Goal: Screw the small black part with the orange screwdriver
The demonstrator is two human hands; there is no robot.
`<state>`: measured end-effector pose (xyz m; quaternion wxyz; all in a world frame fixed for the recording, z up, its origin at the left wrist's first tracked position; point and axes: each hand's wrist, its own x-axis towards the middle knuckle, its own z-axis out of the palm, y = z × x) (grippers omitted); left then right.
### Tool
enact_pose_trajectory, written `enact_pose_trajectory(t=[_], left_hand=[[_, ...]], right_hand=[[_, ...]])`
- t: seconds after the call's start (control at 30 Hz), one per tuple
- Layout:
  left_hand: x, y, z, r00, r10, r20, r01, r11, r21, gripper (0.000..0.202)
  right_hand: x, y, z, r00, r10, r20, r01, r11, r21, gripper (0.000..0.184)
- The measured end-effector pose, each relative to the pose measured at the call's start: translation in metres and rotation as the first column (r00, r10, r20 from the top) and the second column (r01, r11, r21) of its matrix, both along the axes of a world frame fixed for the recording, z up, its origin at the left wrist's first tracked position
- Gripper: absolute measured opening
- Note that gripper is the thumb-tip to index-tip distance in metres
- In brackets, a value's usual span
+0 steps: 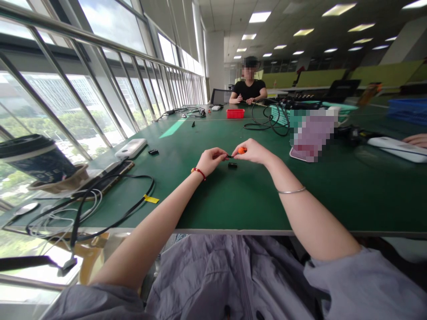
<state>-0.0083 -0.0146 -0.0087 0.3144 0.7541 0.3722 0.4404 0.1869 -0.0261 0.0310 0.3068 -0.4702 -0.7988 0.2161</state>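
My left hand (213, 159), with a red beaded bracelet at the wrist, is closed in a pinch on a small black part (230, 156). Opposite it, my right hand (254, 151) grips a small tool with a rounded orange handle (242, 150); its kind is hard to make out. The fingertips of both hands almost meet at the black part, just above the green tabletop. Directly below them lies a short black block-like piece (232, 165). A similar black piece (153, 152) rests farther left on the table.
At left stand a paper cup (43, 155) in a cardboard holder, a white device (131, 148), a phone and tangled cables (125, 215). Ahead sits a red bin (235, 114). To the right are a pink-cased phone (313, 135) and a teal basket (280, 116). Another person (249, 91) sits across.
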Motion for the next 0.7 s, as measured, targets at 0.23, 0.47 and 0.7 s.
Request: enact_pose_trajectory(t=[0.23,0.47,0.7], left_hand=[[-0.0006,0.0014,-0.0009,0.990,-0.044,0.137,0.063,0.988,-0.139,0.036],[-0.0024,0.0007,0.0003,0.994,-0.006,0.113,0.027,0.982,-0.188,0.043],[-0.0010,-0.0023,0.0027,0.996,-0.013,0.087,0.023,0.993,-0.114,0.035]], right_hand=[[0.0011,0.0025,-0.0014,1.000,-0.007,-0.007,0.007,0.998,0.062,0.024],[0.0030,-0.0009,0.0022,1.000,0.003,0.004,-0.003,0.998,0.055,0.027],[0.0063,-0.0016,0.0017,1.000,0.011,0.008,-0.011,1.000,0.000,0.033]])
